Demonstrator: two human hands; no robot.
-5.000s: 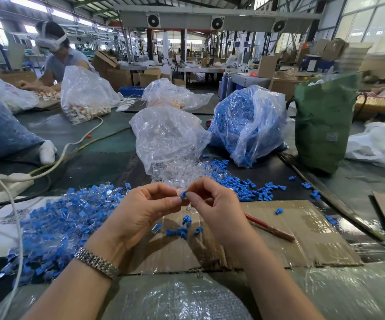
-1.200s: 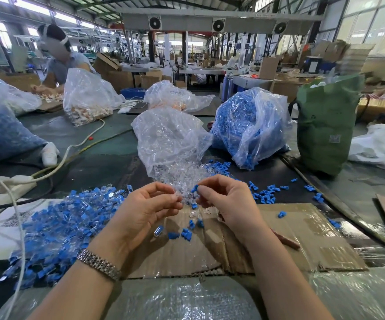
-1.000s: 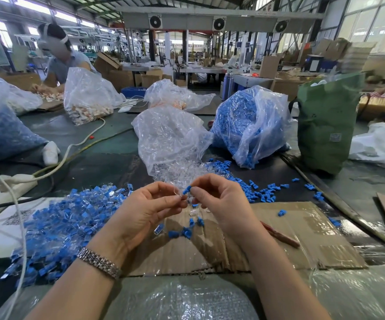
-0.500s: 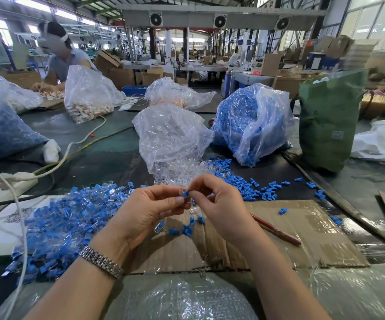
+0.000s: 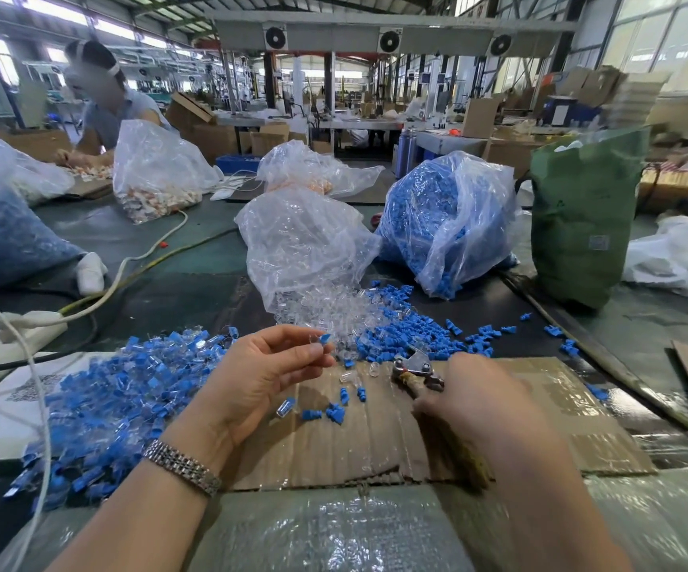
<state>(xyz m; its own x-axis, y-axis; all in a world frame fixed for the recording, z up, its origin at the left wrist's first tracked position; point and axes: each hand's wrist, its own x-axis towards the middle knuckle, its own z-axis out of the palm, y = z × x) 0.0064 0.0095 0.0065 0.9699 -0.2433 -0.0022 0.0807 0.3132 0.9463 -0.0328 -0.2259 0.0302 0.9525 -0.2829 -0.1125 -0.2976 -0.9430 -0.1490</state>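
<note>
My left hand (image 5: 263, 377) pinches a small joined piece, clear cap with a blue plug (image 5: 320, 339), between thumb and fingertips above the cardboard sheet (image 5: 540, 406). To its right, my right hand (image 5: 470, 400) grips the handle of a pair of pliers (image 5: 416, 371) that lies on the cardboard, metal jaws pointing away. A few loose blue plugs (image 5: 334, 412) and clear caps (image 5: 285, 406) lie between the hands. A heap of joined blue-and-clear pieces (image 5: 107, 406) spreads at the left.
Behind the hands are a clear bag spilling clear caps (image 5: 305, 249), a bag of blue plugs (image 5: 445, 220), loose blue plugs (image 5: 408, 332) and a green sack (image 5: 581, 216). White cables (image 5: 127, 266) cross the left. Another person (image 5: 107, 105) works at the far left.
My right hand has let go of the small piece, moved right and down, and taken hold of the pliers. My left hand keeps the piece alone, almost in the same place.
</note>
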